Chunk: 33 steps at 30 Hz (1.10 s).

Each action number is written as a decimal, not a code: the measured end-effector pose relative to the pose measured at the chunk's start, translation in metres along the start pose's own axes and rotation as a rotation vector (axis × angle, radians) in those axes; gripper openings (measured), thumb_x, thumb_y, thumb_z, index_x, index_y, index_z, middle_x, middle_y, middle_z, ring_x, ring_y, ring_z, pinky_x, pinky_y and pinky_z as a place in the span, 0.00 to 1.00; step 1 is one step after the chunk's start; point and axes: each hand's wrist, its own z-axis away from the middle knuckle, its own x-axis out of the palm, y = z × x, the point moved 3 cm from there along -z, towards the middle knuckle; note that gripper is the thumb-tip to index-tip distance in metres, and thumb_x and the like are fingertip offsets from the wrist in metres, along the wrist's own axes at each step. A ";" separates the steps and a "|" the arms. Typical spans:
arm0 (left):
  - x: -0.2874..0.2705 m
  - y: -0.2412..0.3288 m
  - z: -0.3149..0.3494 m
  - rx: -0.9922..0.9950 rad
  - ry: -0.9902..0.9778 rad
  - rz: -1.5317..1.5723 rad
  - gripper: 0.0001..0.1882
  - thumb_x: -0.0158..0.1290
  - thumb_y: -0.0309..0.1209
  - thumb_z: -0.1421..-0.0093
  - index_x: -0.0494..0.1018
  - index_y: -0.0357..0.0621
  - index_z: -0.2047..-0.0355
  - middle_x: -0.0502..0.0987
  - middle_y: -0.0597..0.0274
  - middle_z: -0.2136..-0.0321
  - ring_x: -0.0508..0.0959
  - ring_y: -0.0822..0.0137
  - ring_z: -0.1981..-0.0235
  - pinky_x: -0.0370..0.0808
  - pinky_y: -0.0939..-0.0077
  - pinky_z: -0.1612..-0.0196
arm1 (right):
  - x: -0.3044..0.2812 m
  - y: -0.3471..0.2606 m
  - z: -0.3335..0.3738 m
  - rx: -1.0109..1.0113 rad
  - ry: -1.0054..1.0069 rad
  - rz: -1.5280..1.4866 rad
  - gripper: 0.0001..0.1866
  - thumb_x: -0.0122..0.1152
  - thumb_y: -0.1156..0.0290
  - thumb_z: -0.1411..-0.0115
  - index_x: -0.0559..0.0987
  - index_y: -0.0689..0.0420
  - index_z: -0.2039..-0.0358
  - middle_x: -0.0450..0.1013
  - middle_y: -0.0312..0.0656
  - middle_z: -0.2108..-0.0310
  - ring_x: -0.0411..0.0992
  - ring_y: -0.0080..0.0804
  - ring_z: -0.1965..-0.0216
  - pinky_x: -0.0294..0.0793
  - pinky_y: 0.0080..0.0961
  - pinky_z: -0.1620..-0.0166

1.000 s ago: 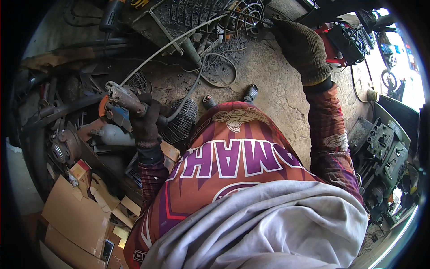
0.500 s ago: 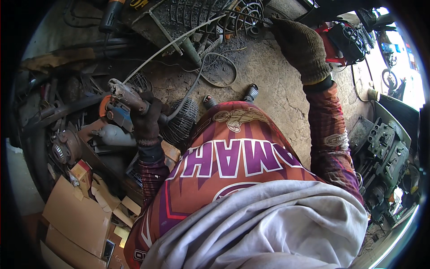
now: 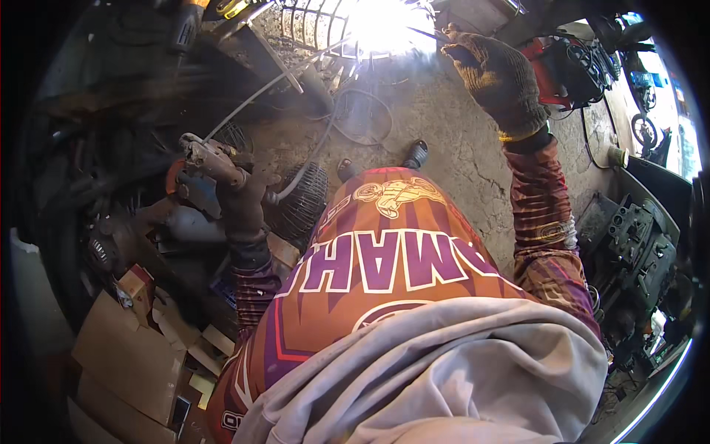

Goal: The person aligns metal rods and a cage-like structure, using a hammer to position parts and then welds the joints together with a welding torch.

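Observation:
My left hand point(image 3: 249, 203), in a dark work glove, is closed round the handle of a welding electrode holder point(image 3: 211, 159). From its jaws a long, thin welding rod point(image 3: 270, 86) slants up and away to a blinding white arc point(image 3: 388, 29) at the far middle. My right hand point(image 3: 506, 85), in a knitted work glove, is closed on a thin dark metal rod point(image 3: 424, 34) that runs into the glare. Curved bars of a metal grille point(image 3: 309, 26) show left of the arc. Glare hides where the rods meet the work.
A cable point(image 3: 309, 164) trails from the holder past a wire coil point(image 3: 302, 196). An angle grinder point(image 3: 194, 185) and cardboard boxes point(image 3: 129, 355) lie at left. A red-and-black machine point(image 3: 566, 74) stands beyond my right hand; greenish machinery point(image 3: 629, 237) stands at right. Sandalled feet point(image 3: 416, 153) are on the concrete.
A bright arc with sparks has lit at the welding rod's far end, and the surroundings look darker. Both hands keep nearly the same place and hold.

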 end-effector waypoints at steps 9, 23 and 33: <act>-0.002 0.011 0.001 0.295 0.085 -0.388 0.25 0.59 0.19 0.49 0.68 0.36 0.49 0.72 0.63 0.61 0.72 0.73 0.65 0.73 0.77 0.62 | -0.001 -0.008 -0.008 0.021 0.021 -0.115 0.11 0.69 0.71 0.42 0.82 0.57 0.58 0.82 0.40 0.61 0.81 0.33 0.61 0.81 0.24 0.56; -0.008 0.025 -0.002 0.163 0.188 0.009 0.20 0.58 0.21 0.47 0.69 0.37 0.53 0.74 0.60 0.67 0.77 0.69 0.70 0.76 0.75 0.68 | 0.007 0.009 0.006 0.021 -0.128 -0.013 0.13 0.61 0.64 0.36 0.82 0.51 0.53 0.81 0.36 0.58 0.79 0.32 0.58 0.79 0.28 0.54; -0.009 -0.012 0.001 -0.251 -0.021 0.220 0.16 0.58 0.21 0.47 0.70 0.38 0.57 0.76 0.59 0.73 0.81 0.65 0.76 0.78 0.73 0.73 | 0.000 -0.008 -0.007 0.067 -0.069 -0.012 0.11 0.64 0.62 0.39 0.84 0.48 0.57 0.81 0.40 0.64 0.81 0.38 0.63 0.81 0.32 0.61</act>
